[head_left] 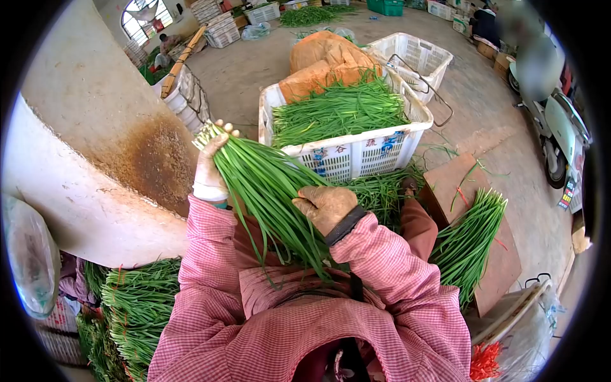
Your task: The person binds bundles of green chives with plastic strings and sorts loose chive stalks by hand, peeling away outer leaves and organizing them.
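Observation:
My left hand [212,167], in a pale glove, is closed around a large bunch of garlic chives [270,184] close to their white stem ends. The green leaves slant down and right across my lap. My right hand [326,207], in a stained brown glove, has its fingers curled together against the leaves on the right side of this bunch. Its fingertips partly hide what they pinch. Just beyond stands a white plastic crate [363,159] heaped with loose chives [344,111]. Another chive bundle [471,239] rests on a brown board [493,274] to my right.
Tied chive bundles [143,305] are stacked at lower left, below a curved white wall [95,210]. An orange sack [328,60] lies on the crate, with another white crate [420,60] behind. Red ties [485,361] hang at lower right. A scooter [560,127] stands far right.

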Demonstrator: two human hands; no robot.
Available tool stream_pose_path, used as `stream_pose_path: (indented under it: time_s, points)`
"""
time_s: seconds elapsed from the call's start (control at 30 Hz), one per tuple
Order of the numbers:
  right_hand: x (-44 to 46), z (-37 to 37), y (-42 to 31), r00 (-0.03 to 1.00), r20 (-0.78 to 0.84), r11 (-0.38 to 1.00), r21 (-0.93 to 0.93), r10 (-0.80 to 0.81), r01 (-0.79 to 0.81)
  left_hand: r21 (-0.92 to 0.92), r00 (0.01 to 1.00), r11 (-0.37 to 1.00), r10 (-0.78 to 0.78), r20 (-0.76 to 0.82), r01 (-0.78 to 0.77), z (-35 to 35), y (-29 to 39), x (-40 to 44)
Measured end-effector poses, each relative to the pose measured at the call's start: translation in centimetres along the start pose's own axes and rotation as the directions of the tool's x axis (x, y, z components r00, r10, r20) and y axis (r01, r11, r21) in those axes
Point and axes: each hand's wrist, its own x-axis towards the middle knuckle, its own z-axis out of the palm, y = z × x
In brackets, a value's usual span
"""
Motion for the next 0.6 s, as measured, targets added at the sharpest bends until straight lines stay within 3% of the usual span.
stream_pose_path:
  time_s: [0.03,0.1,0.17,0.23,0.27,0.3,0.37,0.4,0.43,0.5,0.6]
  points:
    - [-0.1,0.1,0.3,1.0,0.004,1.0,-0.002,0.002,-0.002,-0.022,1.0,1.0,-0.013,0.025,0.013,0.0,-0.4,-0.2]
    - [-0.4,0.1,1.1,0.983,-0.176,0.998,0.012,-0.054,0.057,-0.032,1.0,0.999,-0.011,0.021,0.011,-0.1,-0.6,-0.6]
    - [-0.3,-1.1,0.6,0.984,-0.178,1.0,0.024,0.012,-0.008,-0.038,1.0,0.999,-0.016,0.017,0.017,-0.5,-1.0,-1.0]
    - [0.1,-1.9,0.7,0.964,-0.244,0.981,-0.188,-0.101,0.055,0.062,0.998,0.998,-0.008,0.062,0.004,-1.0,-1.6,-1.0]
    - [0.4,-2.5,0.6,0.967,-0.204,0.942,-0.326,-0.151,0.079,0.059,0.997,0.997,-0.047,0.062,0.044,-0.9,-1.9,-1.3]
    - [0.6,-3.0,0.5,0.968,-0.202,0.941,-0.328,-0.149,0.077,0.056,0.997,0.997,-0.05,0.061,0.046,-0.8,-2.2,-1.5]
    - [1.0,-4.2,0.0,0.97,-0.184,0.849,-0.527,-0.159,0.039,0.111,0.988,0.99,-0.1,0.12,0.087,-0.8,-2.6,-2.0]
    - [1.4,-5.3,-0.6,0.949,-0.259,0.801,-0.599,-0.178,-0.013,0.146,0.986,0.984,-0.119,0.115,0.102,-1.1,-2.7,-2.1]
    - [1.9,-5.7,0.0,0.912,-0.289,0.747,-0.664,-0.292,0.029,0.148,0.985,0.983,-0.129,0.111,0.112,-1.4,-2.8,-2.3]
    - [3.3,-7.2,0.5,0.855,-0.298,0.702,-0.704,-0.425,0.103,0.161,0.968,0.973,-0.193,0.162,0.167,-1.9,-3.3,-2.6]
    - [5.1,-8.6,0.7,0.845,-0.188,0.578,-0.799,-0.5,0.164,0.15,0.945,0.956,-0.277,0.174,0.253,-1.9,-4.2,-3.7]
